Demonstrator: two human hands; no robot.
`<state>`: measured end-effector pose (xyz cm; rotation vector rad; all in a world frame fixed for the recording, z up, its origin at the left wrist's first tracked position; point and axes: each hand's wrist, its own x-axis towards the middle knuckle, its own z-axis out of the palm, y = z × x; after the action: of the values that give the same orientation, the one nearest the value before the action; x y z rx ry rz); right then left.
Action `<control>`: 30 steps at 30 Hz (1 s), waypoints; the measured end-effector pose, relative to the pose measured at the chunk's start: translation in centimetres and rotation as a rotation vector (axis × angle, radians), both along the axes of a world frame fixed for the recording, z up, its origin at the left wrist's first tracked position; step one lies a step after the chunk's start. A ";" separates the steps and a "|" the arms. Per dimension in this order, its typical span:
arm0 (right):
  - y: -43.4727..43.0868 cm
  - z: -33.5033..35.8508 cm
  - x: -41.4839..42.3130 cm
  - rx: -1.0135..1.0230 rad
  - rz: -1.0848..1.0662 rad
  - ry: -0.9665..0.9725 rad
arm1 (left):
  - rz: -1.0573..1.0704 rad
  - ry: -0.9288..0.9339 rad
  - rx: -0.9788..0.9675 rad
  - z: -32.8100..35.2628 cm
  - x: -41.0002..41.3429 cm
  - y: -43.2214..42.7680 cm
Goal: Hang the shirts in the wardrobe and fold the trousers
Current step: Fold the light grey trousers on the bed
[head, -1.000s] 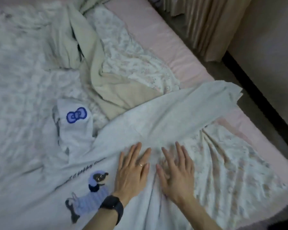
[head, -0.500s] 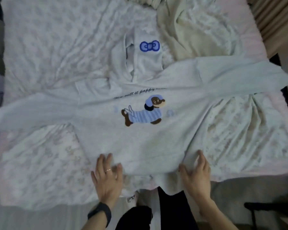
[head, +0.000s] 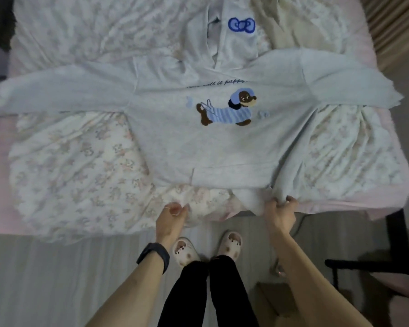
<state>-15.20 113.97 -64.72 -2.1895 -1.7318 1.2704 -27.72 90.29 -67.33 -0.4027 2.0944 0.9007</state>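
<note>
Gripping the near right corner of the hem, the right hand [head: 280, 215] has its fingers curled tightly round a bunched fold of the pale grey long-sleeved hooded sweatshirt [head: 210, 147], which is drawn into creases running up from that corner. The left hand [head: 171, 217], with a black wristband [head: 154, 256] on its wrist, sits just off the hem's near left side with its fingers curled in toward the thumb; it overlaps the edge of the white floral cotton sheet [head: 80, 166], but it cannot be told whether it pinches any fabric. The sweatshirt lies front side up on the sheet, which covers the pink mattress [head: 0, 197]. Its collar-to-hem line runs from the far side of the bed toward the person, hem nearest. Its long axis, cuff to cuff, runs crosswise, with one sleeve [head: 57, 93] reaching the left edge of the mattress and the other sleeve [head: 352, 86] reaching the right edge. The hood [head: 232, 46] lies flat beyond the collar and bears a blue embroidered bow [head: 241, 25]. A printed brown dog in a blue striped coat [head: 227, 109] faces right across the chest. A crumpled beige garment [head: 293, 27] lies just right of the hood.
</note>
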 end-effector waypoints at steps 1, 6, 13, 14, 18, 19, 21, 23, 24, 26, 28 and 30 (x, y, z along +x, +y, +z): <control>0.6 0.4 0.0 0.010 -0.021 0.025 | 0.036 0.038 0.014 -0.2 -0.4 0.7; 4.1 3.3 0.8 0.145 -0.156 0.225 | 0.399 0.105 0.251 -1.2 -4.4 4.2; 9.5 5.0 2.3 0.015 -0.343 0.642 | 0.540 0.202 0.667 4.5 -10.8 10.6; 9.7 4.9 2.3 -0.052 -0.337 0.708 | 0.520 0.179 0.702 5.1 -12.0 11.2; 9.0 3.0 2.2 0.030 0.066 0.493 | 0.100 0.198 0.516 5.7 -14.2 10.7; 8.7 3.0 1.9 0.040 0.168 0.403 | -0.037 0.248 0.408 5.7 -14.4 10.5; 7.9 2.1 1.6 0.083 0.284 0.233 | -0.208 0.336 0.195 4.7 -14.7 9.7; 7.4 1.1 1.5 0.129 0.294 0.121 | -0.243 0.370 0.088 3.8 -14.7 9.0; 7.3 0.5 1.6 0.146 0.295 0.102 | -0.216 0.349 0.094 3.3 -14.7 8.8; 7.4 0.0 1.5 0.158 0.266 0.091 | -0.088 0.255 0.167 2.5 -14.7 8.8; 7.7 -0.3 1.8 0.173 0.236 0.072 | 0.029 0.137 0.252 2.2 -14.5 9.4; 7.9 -0.2 2.1 0.176 0.222 0.065 | 0.083 0.135 0.319 1.8 -14.8 9.6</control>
<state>-13.14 121.83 -64.93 -1.8833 -2.0209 1.1635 -42.50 99.94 -65.52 -0.2672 2.0180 1.3193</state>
